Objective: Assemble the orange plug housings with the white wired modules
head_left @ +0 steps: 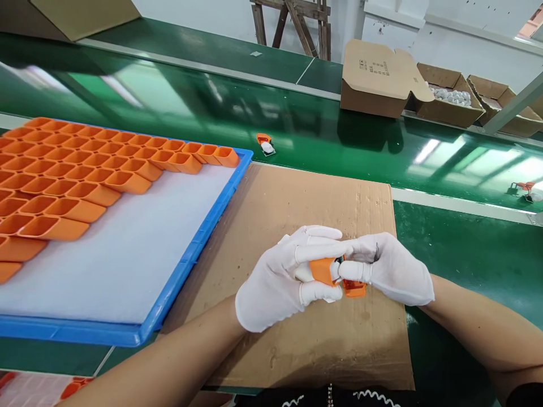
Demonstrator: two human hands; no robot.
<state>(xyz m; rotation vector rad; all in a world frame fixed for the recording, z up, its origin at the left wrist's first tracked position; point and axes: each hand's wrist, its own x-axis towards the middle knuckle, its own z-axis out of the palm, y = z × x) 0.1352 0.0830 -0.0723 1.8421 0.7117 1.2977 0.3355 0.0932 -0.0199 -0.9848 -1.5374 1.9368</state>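
Both hands wear white gloves and meet over the cardboard sheet (297,198). My left hand (280,277) is closed around an orange plastic housing (321,271). At the housing's right end, my right hand (388,268) pinches a small part with a translucent orange cap (354,288) hanging below the fingers. Something white and dark shows at the housing's mouth, partly hidden by the fingertips. Left of the hands, a blue tray (190,257) with a white liner bears many rows of hollow orange housings (85,192).
On the green conveyor lies an orange and white part (266,144); a similar part (528,191) is at the far right. Behind stand a closed carton (377,79) and open cartons (452,96) with white items. A cardboard box (85,20) is at upper left.
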